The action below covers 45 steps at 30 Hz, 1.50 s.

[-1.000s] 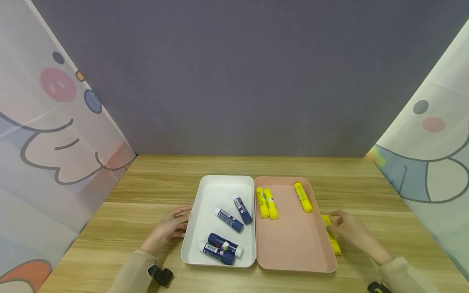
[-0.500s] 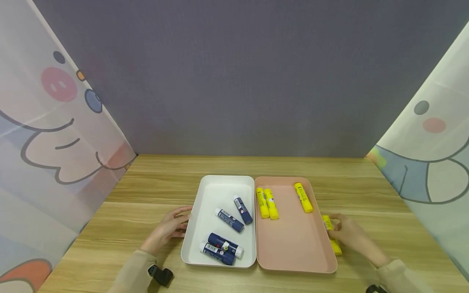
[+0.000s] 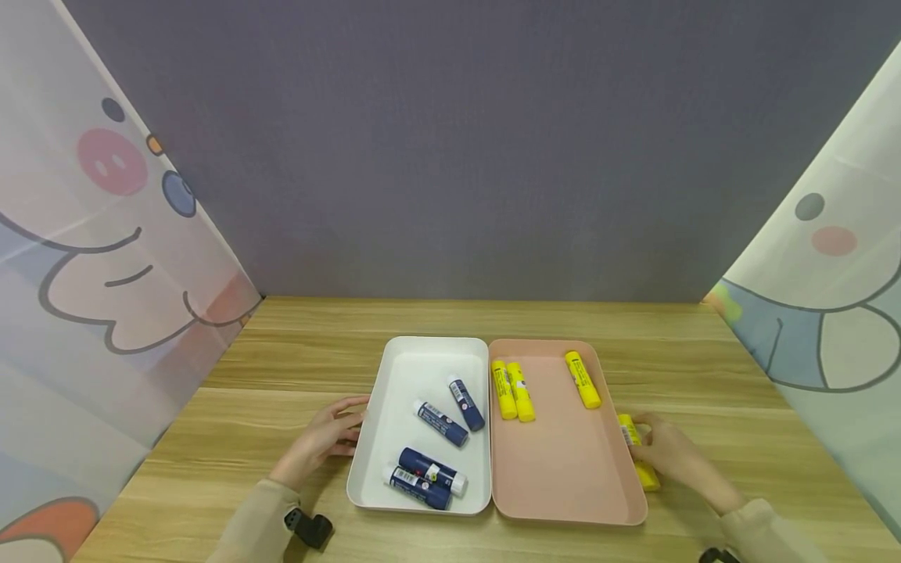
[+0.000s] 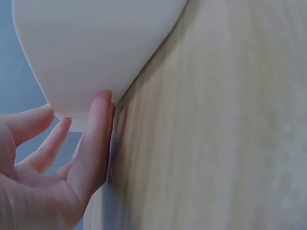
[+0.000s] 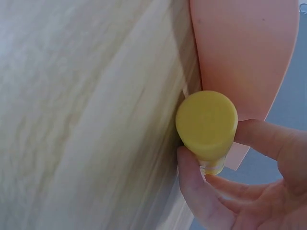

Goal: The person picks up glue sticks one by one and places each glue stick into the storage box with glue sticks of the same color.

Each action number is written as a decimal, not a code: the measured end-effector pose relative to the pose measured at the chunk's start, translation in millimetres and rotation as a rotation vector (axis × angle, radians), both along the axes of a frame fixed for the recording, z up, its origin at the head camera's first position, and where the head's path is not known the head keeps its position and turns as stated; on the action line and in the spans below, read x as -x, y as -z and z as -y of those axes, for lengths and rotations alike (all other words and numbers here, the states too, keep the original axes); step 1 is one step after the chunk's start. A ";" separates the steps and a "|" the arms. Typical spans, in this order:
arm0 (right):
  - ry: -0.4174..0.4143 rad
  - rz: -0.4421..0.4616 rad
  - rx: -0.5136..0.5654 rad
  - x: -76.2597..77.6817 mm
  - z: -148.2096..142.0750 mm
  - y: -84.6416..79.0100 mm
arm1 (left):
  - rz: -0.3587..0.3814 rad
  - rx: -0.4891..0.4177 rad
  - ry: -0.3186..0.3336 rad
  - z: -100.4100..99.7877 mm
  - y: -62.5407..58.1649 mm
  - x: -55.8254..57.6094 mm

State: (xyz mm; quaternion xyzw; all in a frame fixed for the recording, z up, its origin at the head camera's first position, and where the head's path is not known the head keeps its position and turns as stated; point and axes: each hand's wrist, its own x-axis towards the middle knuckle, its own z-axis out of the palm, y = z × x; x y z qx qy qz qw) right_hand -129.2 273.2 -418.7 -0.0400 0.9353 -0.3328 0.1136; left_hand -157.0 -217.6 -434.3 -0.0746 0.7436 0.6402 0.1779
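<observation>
At the right side of the pink tray (image 3: 556,469), my right hand (image 3: 672,453) pinches a yellow glue stick (image 3: 646,475) lying along the tray's outer wall. The right wrist view shows thumb and fingers on either side of the glue stick (image 5: 206,120), its round end toward the camera. My left hand (image 3: 320,442) rests against the outer left wall of the white tray (image 3: 415,367), fingers extended. In the left wrist view, its fingertips (image 4: 102,98) touch the white wall low down, near the tabletop.
Several navy glue sticks with white ends (image 3: 440,423) lie in the white tray. Inside the pink tray are three yellow glue sticks (image 3: 521,391), two side by side. Both trays stand edge to edge on the wooden table (image 3: 303,344), before a grey panel (image 3: 479,156).
My right thumb and fingers have closed in on the yellow glue stick, whose near end has shifted slightly right. The left hand and both trays stay in place.
</observation>
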 end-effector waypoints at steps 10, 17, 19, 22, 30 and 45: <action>-0.012 0.031 0.037 0.0 -2.8 -3.4 | 0.002 0.001 -0.009 -0.3 -1.0 -1.2; 0.025 0.041 0.019 2.8 -5.1 -7.1 | 0.006 0.011 -0.019 -0.9 -2.1 -1.8; 0.028 0.044 0.015 3.3 -6.2 -8.6 | 0.006 0.012 -0.023 -1.1 -1.8 -1.8; 0.026 0.034 0.015 3.7 -7.7 -10.6 | 0.009 0.016 -0.032 -1.8 -1.6 -1.3; 0.024 0.024 0.003 4.1 -10.1 -16.1 | 0.013 0.022 -0.048 -2.7 -1.7 0.1; 0.012 -0.008 0.053 9.2 -11.8 -36.6 | 0.019 0.029 -0.062 -4.3 -1.4 1.3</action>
